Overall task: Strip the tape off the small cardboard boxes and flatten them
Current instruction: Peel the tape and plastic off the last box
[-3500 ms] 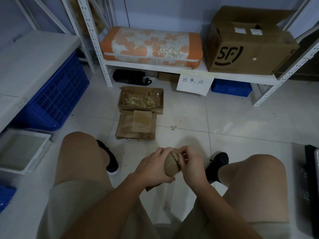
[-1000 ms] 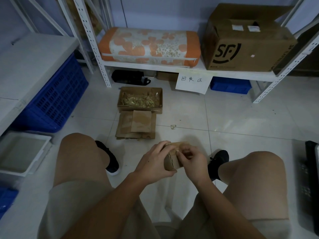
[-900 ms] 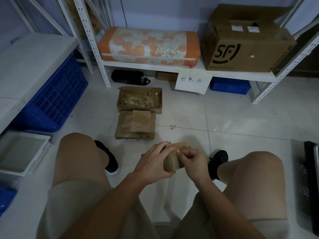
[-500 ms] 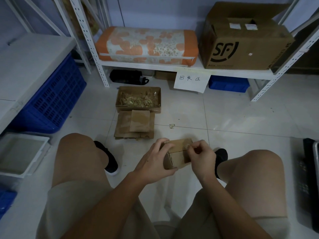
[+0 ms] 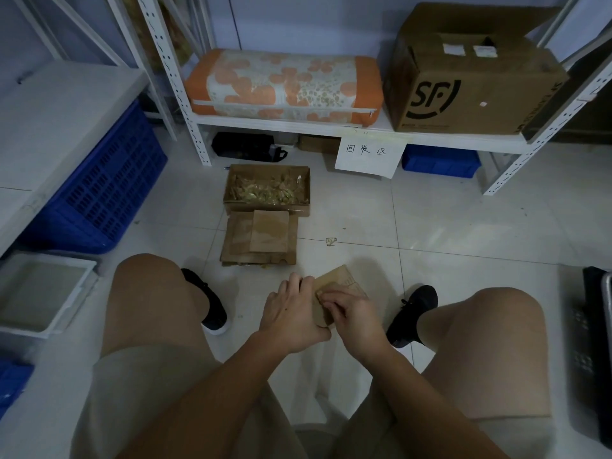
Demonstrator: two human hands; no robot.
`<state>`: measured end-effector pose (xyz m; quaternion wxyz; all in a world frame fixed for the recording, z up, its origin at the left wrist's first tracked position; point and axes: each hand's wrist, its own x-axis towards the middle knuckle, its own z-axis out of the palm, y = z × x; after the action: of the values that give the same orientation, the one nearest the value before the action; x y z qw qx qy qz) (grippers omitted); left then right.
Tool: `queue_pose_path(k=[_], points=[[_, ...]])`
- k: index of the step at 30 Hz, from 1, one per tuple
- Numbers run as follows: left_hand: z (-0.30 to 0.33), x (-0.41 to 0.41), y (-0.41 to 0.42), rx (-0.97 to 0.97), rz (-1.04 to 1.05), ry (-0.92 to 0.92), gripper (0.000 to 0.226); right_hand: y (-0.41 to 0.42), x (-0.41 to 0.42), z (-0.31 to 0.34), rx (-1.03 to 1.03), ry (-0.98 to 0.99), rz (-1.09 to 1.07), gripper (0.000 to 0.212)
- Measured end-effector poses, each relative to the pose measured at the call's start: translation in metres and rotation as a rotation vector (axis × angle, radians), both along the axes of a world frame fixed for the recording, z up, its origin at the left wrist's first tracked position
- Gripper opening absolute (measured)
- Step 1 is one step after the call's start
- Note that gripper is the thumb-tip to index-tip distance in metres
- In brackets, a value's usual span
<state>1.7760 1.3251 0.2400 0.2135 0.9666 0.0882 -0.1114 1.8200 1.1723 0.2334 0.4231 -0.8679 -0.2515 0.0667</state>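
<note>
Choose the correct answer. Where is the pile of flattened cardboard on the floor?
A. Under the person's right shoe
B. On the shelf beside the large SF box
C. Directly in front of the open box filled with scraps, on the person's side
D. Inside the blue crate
C: the pile of flattened cardboard lies on the floor tiles just on the near side of the open box of scraps, between that box and the person's knees.

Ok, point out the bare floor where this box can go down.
Bare tile lies right of the flattened stack, out to the shelf leg, with only a small scrap on it. Another patch lies between the stack and the blue crate. Between the knees it is crowded: both hands hold the box.
</note>
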Motion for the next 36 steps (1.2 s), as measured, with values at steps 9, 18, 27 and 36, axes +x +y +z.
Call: queue_pose_path(k=[9,18,27,36], points=[[0.010,0.002,-0.006,0.062,-0.024,-0.139,0.080,-0.001,-0.001,0.004,-0.187,-0.151,-0.245,0.027],[0.013,0.005,0.000,0.002,-0.046,-0.140,0.084,-0.009,0.012,0.027,0.111,0.036,-0.532,0.013],[0.008,0.003,0.007,0.040,-0.025,-0.206,0.078,-0.007,0.006,0.003,0.001,-0.171,-0.128,0.023],[0.010,0.003,0.004,0.043,-0.067,-0.256,0.087,-0.013,0.016,0.008,0.001,0.091,-0.445,0.016]])
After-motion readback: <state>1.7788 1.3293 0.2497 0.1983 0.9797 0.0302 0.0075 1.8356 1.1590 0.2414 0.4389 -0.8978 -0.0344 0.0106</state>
